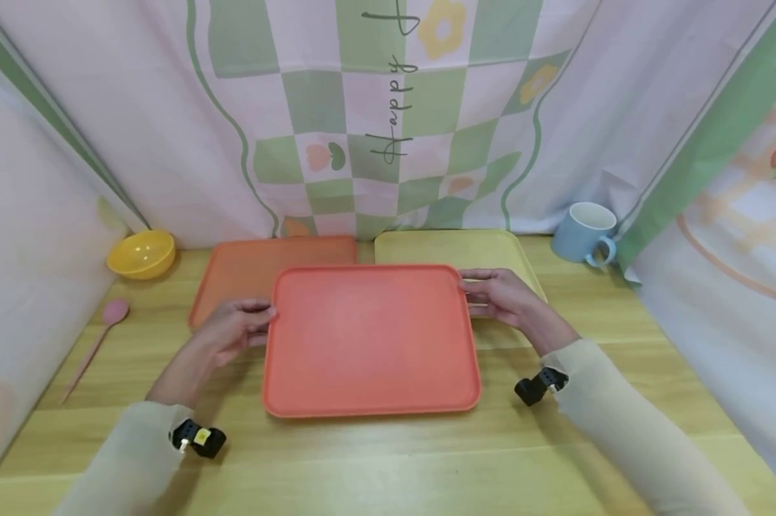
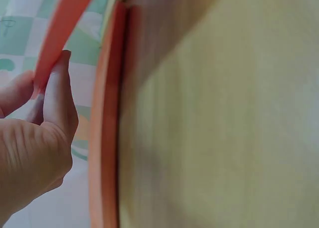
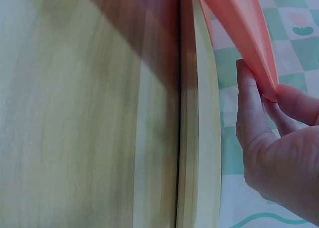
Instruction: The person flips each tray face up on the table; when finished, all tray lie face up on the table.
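Note:
A coral-pink rectangular tray (image 1: pixel 371 340) is held up off the table, in front of two other trays and partly covering them. My left hand (image 1: pixel 226 331) pinches its left edge, thumb on top and fingers underneath, as the left wrist view shows at the tray's rim (image 2: pixel 57 33). At the right edge, near the far corner, my right hand (image 1: pixel 504 295) grips it the same way; its thumb and fingers close on the rim (image 3: pixel 249 43) in the right wrist view. Behind lie an orange tray (image 1: pixel 233 276) on the left and a yellow tray (image 1: pixel 448 246) on the right.
On the wooden table (image 1: pixel 388 466), a yellow bowl (image 1: pixel 142 256) stands at the back left, with a pink spoon (image 1: pixel 94 351) nearer. A blue mug (image 1: pixel 581 233) is at the back right. A patterned curtain (image 1: pixel 375 107) hangs behind the trays.

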A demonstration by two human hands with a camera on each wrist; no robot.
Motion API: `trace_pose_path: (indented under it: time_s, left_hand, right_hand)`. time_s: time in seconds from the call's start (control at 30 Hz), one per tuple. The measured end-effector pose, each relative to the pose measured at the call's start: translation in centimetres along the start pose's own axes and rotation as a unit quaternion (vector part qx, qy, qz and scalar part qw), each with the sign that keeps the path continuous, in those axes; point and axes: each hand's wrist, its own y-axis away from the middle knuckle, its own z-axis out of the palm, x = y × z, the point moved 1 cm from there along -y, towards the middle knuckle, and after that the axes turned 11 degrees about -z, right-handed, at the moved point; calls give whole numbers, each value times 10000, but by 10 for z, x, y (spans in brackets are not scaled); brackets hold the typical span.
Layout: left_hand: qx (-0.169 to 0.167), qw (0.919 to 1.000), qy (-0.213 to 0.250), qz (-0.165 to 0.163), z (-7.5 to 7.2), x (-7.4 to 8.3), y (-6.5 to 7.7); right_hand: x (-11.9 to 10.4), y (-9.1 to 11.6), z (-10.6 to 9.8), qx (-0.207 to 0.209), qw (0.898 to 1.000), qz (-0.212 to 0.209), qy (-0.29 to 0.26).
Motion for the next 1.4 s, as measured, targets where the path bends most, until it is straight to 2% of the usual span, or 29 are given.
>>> trace_pose_path:
  time_s: [0.17, 0.47, 0.63, 0.77, 0.9, 1.1, 1.27, 1.4]
  left_hand:
    - [138, 9996, -224, -136, -3, -7, -4]
    - [156, 9978, -627, -157, -4, -9, -6]
    - [367, 9950, -918, -152, -4, -7, -6]
    - [541, 9945, -894, -8, -5, -6, -6]
    - [624, 9935, -951, -1, -6, -8, -5]
    - [736, 9890, -1277, -101, -6, -13, -9]
    - [737, 9857, -1483, -304, -8, -16, -12]
    - [664, 9841, -1598, -390, -11, -17, -13]
  right_hand:
    - [2, -1, 1, -35, 9997, 21, 240]
    - [6, -4, 0, -31, 9991, 78, 419]
    - [5, -4, 1, -118, 9978, 33, 658]
    - [6, -4, 1, -171, 9962, -69, 854]
    - [9, -3, 0, -222, 9931, -94, 1145]
    - [15, -1, -5, -284, 9844, -149, 1730]
    - [20, 0, -7, -304, 9770, -72, 2109]
    - [20, 3, -7, -317, 9748, -18, 2207]
